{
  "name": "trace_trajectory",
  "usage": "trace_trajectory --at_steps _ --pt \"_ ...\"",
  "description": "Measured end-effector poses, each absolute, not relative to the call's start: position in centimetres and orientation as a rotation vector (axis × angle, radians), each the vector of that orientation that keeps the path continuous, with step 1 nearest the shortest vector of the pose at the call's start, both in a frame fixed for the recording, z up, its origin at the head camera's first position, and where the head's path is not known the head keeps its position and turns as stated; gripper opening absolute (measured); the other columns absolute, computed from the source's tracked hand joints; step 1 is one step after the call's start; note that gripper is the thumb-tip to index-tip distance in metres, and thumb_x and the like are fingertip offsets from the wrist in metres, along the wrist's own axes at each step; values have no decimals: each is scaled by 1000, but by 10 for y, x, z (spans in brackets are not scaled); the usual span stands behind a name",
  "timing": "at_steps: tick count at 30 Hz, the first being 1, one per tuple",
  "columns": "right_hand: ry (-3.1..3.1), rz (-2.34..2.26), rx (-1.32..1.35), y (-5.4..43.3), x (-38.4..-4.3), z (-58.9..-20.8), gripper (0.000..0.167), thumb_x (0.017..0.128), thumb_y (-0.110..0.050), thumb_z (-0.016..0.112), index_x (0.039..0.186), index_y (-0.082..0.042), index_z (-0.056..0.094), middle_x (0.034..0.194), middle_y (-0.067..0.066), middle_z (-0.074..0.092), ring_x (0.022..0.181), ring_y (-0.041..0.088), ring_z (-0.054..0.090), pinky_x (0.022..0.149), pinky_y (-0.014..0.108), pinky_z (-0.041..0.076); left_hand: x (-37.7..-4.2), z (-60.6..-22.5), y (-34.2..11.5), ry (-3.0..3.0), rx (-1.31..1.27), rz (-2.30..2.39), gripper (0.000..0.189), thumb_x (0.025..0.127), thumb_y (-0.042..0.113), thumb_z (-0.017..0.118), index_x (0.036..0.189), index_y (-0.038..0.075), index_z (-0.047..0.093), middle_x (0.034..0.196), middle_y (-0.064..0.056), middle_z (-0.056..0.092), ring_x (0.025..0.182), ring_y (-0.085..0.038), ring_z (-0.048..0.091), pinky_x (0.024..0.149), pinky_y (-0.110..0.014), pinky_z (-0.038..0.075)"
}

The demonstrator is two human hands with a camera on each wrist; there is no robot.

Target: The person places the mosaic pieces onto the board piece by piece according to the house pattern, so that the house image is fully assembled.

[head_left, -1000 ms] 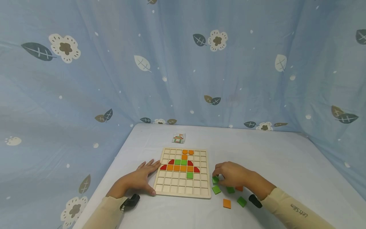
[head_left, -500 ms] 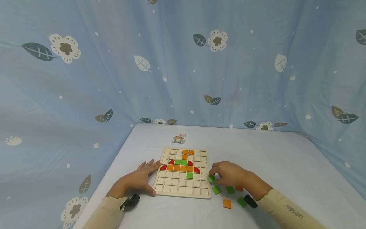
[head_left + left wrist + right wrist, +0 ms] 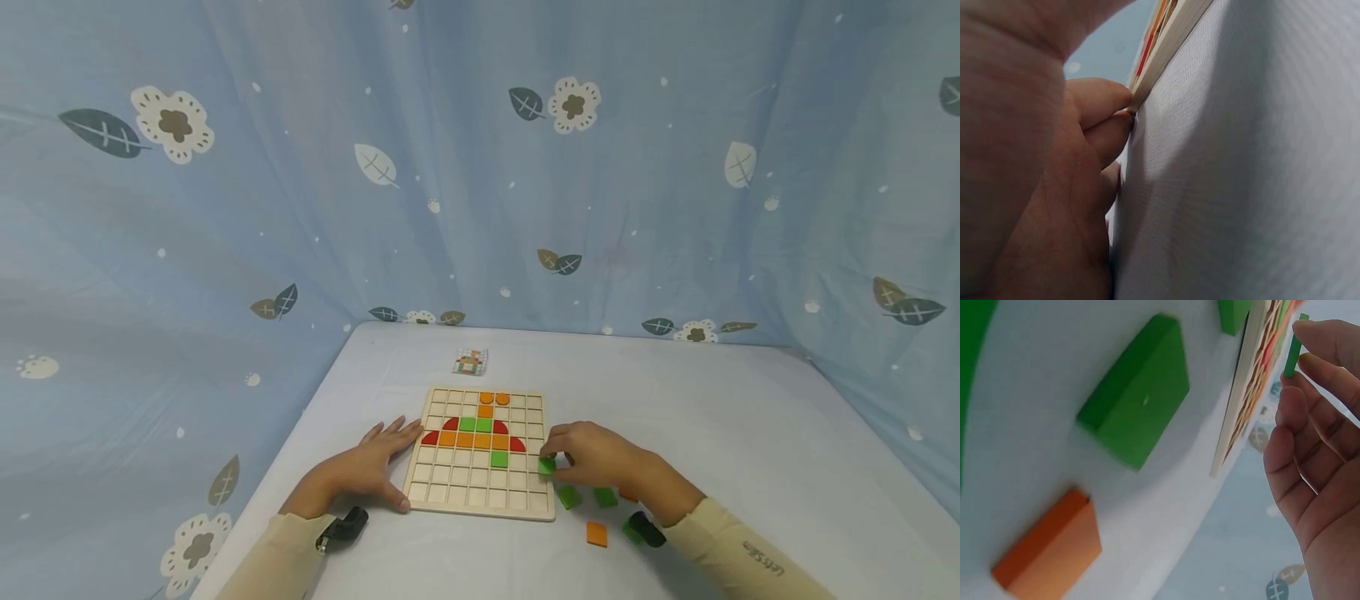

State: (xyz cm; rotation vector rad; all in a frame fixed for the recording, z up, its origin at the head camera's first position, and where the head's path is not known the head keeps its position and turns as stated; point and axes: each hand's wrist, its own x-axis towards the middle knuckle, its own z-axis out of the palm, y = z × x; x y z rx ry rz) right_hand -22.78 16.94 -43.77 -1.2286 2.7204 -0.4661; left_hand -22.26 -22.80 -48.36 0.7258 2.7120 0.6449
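A wooden grid board lies on the white table, with orange, green and red flat pieces set in some of its squares. My left hand is spread at the board's left side, thumb and fingertips touching its edge; the left wrist view shows the fingertips against the board's side. My right hand pinches a green square tile over the board's right edge. In the right wrist view the tile stands edge-on between thumb and fingers, raised off the table.
Several loose tiles lie right of the board: a green tile, another green tile, an orange tile and others partly under the right wrist. A small pattern card lies behind the board. A blue patterned curtain hangs beyond the table.
My right hand has moved left with the green tile, from the table beside the board to over its right edge. The left hand has stayed in place.
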Motion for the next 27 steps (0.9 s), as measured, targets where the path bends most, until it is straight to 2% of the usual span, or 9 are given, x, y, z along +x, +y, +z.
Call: trace_trajectory --at_steps 27 --pt "2698 -564 -1221 141 -224 -440 28 80 -21 78 107 -18 75 92 -16 59 67 2 51 60 17 47 -223 -486 -230 2715 775 667 126 54 60 86 154 8 29 160 -3 22 147 -30 7 116 -54 0"
